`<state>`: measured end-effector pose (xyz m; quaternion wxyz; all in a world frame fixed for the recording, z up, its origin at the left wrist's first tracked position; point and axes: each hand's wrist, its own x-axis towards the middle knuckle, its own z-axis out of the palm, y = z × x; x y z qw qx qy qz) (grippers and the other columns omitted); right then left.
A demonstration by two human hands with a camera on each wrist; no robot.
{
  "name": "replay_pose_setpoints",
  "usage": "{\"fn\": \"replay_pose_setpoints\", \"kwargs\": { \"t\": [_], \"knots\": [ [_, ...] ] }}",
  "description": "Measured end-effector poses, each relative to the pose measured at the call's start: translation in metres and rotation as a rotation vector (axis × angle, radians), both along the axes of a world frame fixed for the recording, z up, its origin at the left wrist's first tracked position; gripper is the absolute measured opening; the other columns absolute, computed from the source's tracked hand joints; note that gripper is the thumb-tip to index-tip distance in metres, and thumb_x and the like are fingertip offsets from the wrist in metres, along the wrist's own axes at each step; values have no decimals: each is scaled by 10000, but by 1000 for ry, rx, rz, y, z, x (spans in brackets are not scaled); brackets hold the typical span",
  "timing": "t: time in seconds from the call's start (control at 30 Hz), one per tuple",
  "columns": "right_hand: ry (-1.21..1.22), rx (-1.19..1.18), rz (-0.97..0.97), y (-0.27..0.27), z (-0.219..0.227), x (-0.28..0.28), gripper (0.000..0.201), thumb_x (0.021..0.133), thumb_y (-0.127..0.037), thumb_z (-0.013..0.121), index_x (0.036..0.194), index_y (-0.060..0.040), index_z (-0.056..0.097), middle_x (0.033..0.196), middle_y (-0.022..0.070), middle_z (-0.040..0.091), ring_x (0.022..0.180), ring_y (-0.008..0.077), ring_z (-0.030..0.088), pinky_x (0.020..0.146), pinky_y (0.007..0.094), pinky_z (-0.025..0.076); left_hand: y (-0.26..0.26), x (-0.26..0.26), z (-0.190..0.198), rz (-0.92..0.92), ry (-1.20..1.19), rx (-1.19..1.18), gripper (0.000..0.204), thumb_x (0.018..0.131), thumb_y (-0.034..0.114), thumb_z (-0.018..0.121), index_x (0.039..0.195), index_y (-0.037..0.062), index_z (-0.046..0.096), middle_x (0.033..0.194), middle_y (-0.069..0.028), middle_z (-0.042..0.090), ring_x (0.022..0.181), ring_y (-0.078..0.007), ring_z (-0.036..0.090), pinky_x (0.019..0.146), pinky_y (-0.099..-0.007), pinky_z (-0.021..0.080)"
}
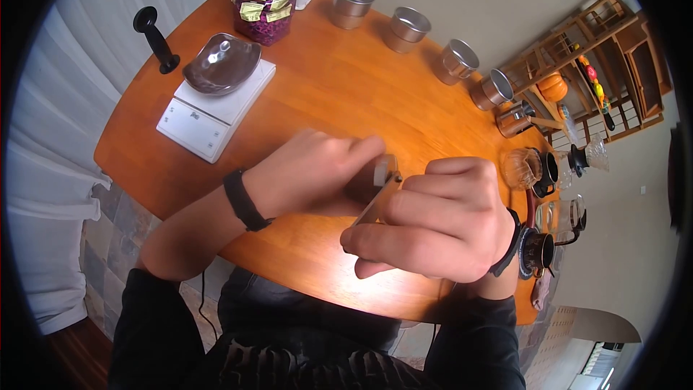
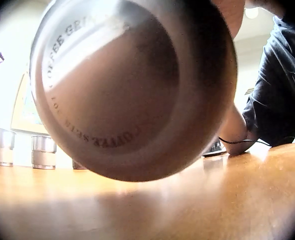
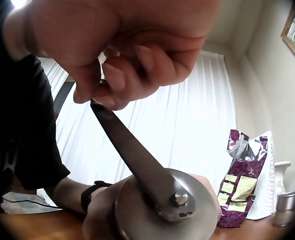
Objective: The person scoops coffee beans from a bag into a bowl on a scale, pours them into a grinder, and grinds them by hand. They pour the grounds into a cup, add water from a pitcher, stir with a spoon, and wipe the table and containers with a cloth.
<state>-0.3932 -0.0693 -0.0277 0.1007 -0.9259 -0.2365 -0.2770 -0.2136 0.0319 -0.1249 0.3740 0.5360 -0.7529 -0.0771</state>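
A manual coffee grinder [image 2: 112,95] is held over the wooden table by my left hand [image 1: 317,166]; lettering on its round base reads "COFFEE GRIN…". The fingers wrap its side and hide much of the body. In the right wrist view, a flat metal crank [image 3: 132,155] is fixed by a bolt to the grinder's round lid. My right hand [image 1: 447,220] pinches the crank's far end between thumb and curled fingers, which cover the tip. Both hands are close together near the table's front edge.
Back left, a dark dish [image 1: 222,65] sits on a white scale [image 1: 195,130], beside a black handled tool [image 1: 155,40]. Behind is a purple bag [image 1: 268,0]. Several steel cups [image 1: 410,27] line the far edge; glass coffee ware [image 1: 521,167] stands on the right.
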Motion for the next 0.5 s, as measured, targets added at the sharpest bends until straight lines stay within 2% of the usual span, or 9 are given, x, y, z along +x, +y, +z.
{"fn": "replay_pose_setpoints", "kwargs": {
  "t": [0.27,0.37,0.47,0.5],
  "knots": [
    [-50,20,12,4,-1,2,331,756,-308,848,1031,-159,740,716,-60,639,520,76,559,430,241,329,2,-3,2,-76,30,-19,367,780,171,796,1078,78,604,817,-121,686,747,-362,705,605,-402,558],
    [-33,19,-39,6,1,0,271,752,-335,836,949,-171,750,709,-52,634,516,85,560,436,243,349,3,-4,3,-91,39,6,365,785,190,802,1083,74,627,831,-121,693,757,-359,709,617,-401,564],
    [14,-16,-112,-1,7,-1,244,755,-366,832,852,-158,746,690,-43,631,515,105,573,450,253,382,0,-4,-2,-132,97,-25,367,799,308,820,930,86,559,729,-93,651,674,-347,696,567,-419,555],
    [20,-8,-130,-2,8,0,255,757,-378,831,823,-149,740,683,-38,632,520,116,587,457,257,396,1,-4,-3,-136,72,-22,372,805,324,816,949,87,567,739,-93,653,671,-347,695,562,-426,552]
  ]
}}
